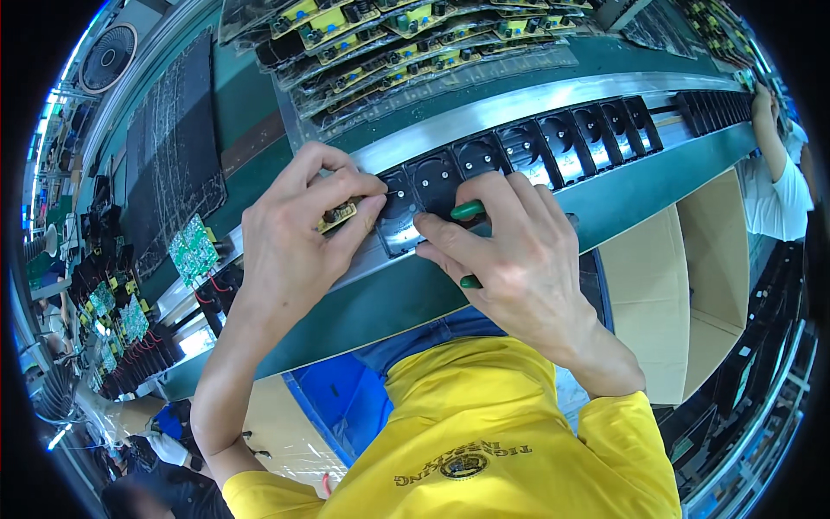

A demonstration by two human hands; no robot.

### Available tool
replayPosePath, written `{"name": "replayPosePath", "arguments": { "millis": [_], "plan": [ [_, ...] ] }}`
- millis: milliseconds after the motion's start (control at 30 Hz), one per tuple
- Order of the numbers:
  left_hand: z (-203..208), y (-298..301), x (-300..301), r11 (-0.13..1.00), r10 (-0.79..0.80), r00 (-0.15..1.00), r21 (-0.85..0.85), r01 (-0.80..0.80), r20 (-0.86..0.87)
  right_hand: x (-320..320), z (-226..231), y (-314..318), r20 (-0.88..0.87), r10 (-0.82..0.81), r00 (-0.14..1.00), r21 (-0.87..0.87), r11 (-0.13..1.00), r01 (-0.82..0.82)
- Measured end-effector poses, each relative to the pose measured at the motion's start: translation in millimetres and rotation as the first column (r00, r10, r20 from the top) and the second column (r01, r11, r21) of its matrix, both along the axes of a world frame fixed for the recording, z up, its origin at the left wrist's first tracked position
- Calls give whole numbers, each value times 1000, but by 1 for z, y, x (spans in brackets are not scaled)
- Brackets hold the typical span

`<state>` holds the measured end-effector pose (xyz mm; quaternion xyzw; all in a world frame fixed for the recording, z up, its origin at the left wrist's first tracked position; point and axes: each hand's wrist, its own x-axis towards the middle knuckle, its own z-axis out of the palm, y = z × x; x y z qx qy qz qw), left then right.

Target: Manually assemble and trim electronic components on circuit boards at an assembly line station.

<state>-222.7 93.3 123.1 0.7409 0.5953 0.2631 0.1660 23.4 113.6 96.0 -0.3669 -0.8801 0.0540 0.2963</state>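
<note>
My left hand (304,227) is closed on a small circuit board (337,216) with a yellowish face, pinched between thumb and fingers. It sits at the left end of a row of black plastic housings (524,145). My right hand (527,255) grips a pair of green-handled pliers (468,210); two green handle parts show, and the jaws are hidden. The right index fingertip and thumb are at the nearest black housing (399,227), which lies between my hands. Small bright metal dots show inside the housings.
Stacked sheets of yellow circuit boards (372,52) lie beyond the metal rail (519,99). Green boards with red wires (192,251) are at left. An open cardboard box (644,285) stands below the bench edge at right. Another person's hand (762,108) reaches the row's far right end.
</note>
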Motion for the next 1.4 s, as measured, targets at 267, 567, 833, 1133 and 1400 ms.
{"name": "replayPosePath", "arguments": {
  "millis": [267, 567, 833, 1133, 1400],
  "plan": [
    [-7, 6, 5, 989, 3, 993, 144, 14, -117, 0, -4, 0, -33, -2, 999, -25, 1000, 2],
    [-5, 9, 7, 984, -12, 967, 166, 57, -255, 0, -6, 0, -46, -9, 999, -18, 1000, 8],
    [-2, 7, 17, 977, -11, 942, 198, 82, -334, 0, 20, 7, -204, 73, 976, -184, 977, -112],
    [5, 5, 25, 990, 32, 927, 140, 23, -374, -55, 41, 57, -956, -186, 227, -293, 604, -741],
    [-4, 5, 18, 987, 25, 939, 156, 31, -344, -86, 22, 59, -928, -270, 256, -372, 648, -665]
  ]
}}
